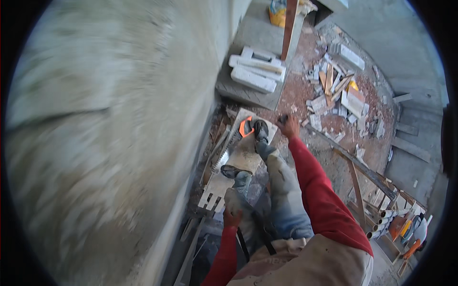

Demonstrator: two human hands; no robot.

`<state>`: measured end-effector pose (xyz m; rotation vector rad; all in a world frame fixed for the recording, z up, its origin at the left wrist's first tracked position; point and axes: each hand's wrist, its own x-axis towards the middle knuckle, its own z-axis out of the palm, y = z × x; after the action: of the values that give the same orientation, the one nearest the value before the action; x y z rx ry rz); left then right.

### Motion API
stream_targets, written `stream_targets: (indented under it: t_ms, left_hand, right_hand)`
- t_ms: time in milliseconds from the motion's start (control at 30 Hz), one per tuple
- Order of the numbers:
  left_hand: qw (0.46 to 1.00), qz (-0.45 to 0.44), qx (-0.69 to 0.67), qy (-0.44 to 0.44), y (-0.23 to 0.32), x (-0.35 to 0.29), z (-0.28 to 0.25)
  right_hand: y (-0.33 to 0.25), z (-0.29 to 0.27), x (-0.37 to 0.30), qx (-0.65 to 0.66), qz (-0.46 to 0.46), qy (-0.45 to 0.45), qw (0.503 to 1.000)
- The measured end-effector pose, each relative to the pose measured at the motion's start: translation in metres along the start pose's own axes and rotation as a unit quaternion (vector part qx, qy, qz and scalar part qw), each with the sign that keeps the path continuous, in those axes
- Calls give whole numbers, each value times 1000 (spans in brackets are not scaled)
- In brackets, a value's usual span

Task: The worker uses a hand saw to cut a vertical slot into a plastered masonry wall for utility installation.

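My right hand (289, 127) is stretched out ahead, its fingers closed around a small dark thing (283, 119) whose kind I cannot make out. Close to my body, my left hand (232, 219) is by my left leg; its fingers are too small and partly hidden to read. A handsaw with an orange handle (245, 127) lies beside my boots, its toothed blade (227, 151) pointing back toward me. Both boots stand on a dusty board or platform (248, 151), left of my right hand.
A plastered wall (105, 143) rises along the left. Pale blocks (257, 70) sit on a concrete ledge (245, 97) ahead. Rubble and wood scraps (334, 90) cover the floor to the right. A long timber (355, 159), stacked pipes (381, 224) and hand tools (410, 233) are at the lower right.
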<state>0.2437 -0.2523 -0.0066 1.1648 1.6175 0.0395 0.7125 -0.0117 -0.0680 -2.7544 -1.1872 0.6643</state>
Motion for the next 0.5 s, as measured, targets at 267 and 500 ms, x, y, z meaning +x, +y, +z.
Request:
stream_targets:
  t_ms: [267,500]
  left_hand:
    - [986,-86,124,75,53,31,47]
    - [972,-125,170,106,81,16,41]
  right_hand:
    - [-36,98,208,-53,-74,89,992]
    - [-83,144,225,-65,-163,196,965]
